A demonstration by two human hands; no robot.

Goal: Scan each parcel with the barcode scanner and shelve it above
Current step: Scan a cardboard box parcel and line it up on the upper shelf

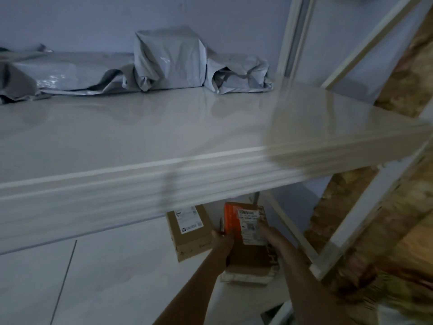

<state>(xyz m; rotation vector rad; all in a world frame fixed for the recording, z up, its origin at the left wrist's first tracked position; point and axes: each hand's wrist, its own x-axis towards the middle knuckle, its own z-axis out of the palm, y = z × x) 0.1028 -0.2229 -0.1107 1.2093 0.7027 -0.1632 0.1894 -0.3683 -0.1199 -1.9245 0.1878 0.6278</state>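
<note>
Both hands on one parcel | left hand [223, 240] and right hand [269, 233] grip the orange-and-brown box [248, 233] by its sides, fingers curled round it | long axis pointing away | shelf [164, 127] straight above, lift clears its front lip

Dim room: pale wall [93, 22], glossy tiled floor [105, 277].

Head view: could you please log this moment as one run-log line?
both hands grip orange-brown parcel | below shelf | second box alongside | grey bags shelved
</note>
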